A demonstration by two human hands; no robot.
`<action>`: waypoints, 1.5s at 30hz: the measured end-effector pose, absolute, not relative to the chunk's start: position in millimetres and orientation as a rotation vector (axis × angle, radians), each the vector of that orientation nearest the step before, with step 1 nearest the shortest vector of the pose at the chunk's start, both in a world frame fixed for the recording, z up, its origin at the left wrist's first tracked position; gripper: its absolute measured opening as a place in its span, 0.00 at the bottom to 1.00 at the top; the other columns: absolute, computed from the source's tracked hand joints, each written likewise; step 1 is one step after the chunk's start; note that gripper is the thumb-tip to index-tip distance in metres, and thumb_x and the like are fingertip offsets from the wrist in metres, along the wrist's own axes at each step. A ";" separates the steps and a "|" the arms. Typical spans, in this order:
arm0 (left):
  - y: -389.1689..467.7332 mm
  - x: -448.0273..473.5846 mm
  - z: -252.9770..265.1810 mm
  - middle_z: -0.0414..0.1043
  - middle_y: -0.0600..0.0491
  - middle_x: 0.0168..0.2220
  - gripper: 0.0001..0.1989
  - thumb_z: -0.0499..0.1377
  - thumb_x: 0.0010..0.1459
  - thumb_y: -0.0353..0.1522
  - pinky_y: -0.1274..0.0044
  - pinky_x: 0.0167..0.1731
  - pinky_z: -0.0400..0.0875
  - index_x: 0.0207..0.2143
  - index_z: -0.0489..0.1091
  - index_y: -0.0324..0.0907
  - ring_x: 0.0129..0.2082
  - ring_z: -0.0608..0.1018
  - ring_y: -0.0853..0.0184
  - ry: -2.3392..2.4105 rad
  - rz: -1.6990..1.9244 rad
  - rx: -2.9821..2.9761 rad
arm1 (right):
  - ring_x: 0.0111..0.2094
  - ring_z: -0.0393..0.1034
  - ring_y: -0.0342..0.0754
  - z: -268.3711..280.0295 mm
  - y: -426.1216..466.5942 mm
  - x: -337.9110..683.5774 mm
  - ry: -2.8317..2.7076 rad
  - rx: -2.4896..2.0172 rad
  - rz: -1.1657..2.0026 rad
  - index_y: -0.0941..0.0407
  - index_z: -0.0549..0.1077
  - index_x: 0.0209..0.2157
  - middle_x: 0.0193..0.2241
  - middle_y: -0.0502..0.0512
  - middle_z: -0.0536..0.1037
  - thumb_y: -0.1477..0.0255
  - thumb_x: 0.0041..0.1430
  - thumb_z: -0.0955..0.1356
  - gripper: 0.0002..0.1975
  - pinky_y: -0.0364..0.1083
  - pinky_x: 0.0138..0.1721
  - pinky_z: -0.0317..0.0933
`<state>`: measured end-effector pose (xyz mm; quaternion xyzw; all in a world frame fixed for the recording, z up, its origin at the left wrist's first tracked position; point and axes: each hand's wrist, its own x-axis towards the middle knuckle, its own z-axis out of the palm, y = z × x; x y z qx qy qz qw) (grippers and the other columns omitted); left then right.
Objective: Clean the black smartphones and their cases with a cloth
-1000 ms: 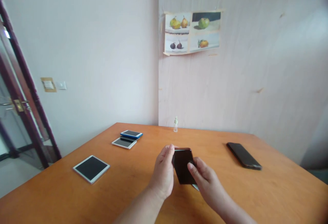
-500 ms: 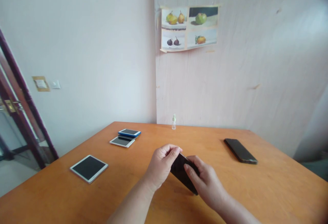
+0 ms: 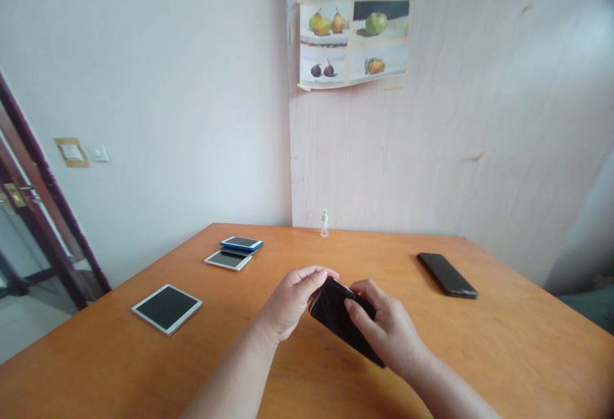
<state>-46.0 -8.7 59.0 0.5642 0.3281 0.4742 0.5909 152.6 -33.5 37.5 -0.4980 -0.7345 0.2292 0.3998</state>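
Note:
A dark-screened black tablet point(image 3: 343, 316) is held tilted above the near middle of the table. My right hand point(image 3: 386, 326) grips its right side, the thumb lying on the screen and the fingers behind the edge. At the upper left corner, my left hand point(image 3: 295, 300) is closed with thumb and fingers together against the edge; its fingertips are partly hidden behind the tablet. The lower corner of the tablet hangs close to the wooden tabletop point(image 3: 307, 380).
A white tablet point(image 3: 167, 309) lies at the left. Farther back, a blue-edged tablet point(image 3: 242, 243) overlaps another white tablet point(image 3: 228, 259). A thick black device point(image 3: 447, 275) lies at the right. A small clear spray bottle point(image 3: 325, 224) stands by the wall.
The tablet has turned so more of its screen faces me. My left hand has shifted slightly left along its upper corner; my right hand keeps its grip. The view has tipped down slightly.

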 end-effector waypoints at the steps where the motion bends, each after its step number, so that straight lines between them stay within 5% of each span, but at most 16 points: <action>1: -9.0 -46.9 59.3 0.75 0.50 0.35 0.17 0.59 0.59 0.42 0.78 0.35 0.64 0.41 0.75 0.38 0.32 0.73 0.68 0.765 1.099 1.330 | 0.29 0.72 0.48 38.2 -32.8 153.2 -1.854 -1.261 0.593 0.52 0.72 0.39 0.29 0.51 0.78 0.61 0.60 0.64 0.11 0.44 0.33 0.61; 9: -9.7 -50.8 60.2 0.77 0.47 0.40 0.13 0.57 0.58 0.35 0.74 0.41 0.67 0.44 0.72 0.39 0.40 0.77 0.63 0.863 1.082 1.588 | 0.29 0.71 0.47 37.6 -30.6 157.1 -1.920 -1.313 0.620 0.51 0.73 0.37 0.27 0.50 0.78 0.63 0.59 0.64 0.09 0.44 0.32 0.59; 45: -5.8 -47.3 46.7 0.69 0.55 0.29 0.07 0.57 0.51 0.29 0.80 0.31 0.61 0.35 0.71 0.39 0.28 0.68 0.71 0.811 1.049 1.456 | 0.29 0.66 0.44 32.6 -21.9 164.2 -1.844 -1.063 1.147 0.56 0.73 0.35 0.27 0.49 0.75 0.57 0.59 0.66 0.16 0.43 0.31 0.58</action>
